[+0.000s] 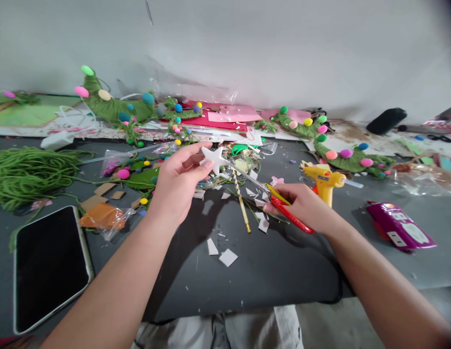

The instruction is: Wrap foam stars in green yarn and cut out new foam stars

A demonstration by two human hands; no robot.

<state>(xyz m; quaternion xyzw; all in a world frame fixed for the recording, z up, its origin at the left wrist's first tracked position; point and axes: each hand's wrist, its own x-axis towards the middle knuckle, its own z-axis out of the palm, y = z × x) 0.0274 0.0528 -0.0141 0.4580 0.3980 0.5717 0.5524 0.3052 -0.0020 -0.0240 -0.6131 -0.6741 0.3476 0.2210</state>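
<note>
Between the thumb and fingers of my left hand point(182, 177) is a small white star point(213, 159), held up above the table. My right hand point(300, 201) grips a pair of scissors point(289, 213) with red and yellow handles. Their blades point up and left, with the tips close to the star's right side; whether they touch it I cannot tell. Below lie white offcuts point(229, 257) and a patterned pencil point(243, 206). Just beyond my right hand stands a yellow glue gun point(325, 182).
Green yarn point(29, 174) and a tablet point(51, 269) lie at left, near a bag of orange material point(104, 215). Green yarn-wrapped shapes with pompoms point(116, 107) line the back by the wall. A purple packet point(400, 225) lies at right. The table's front edge point(247, 308) is near me.
</note>
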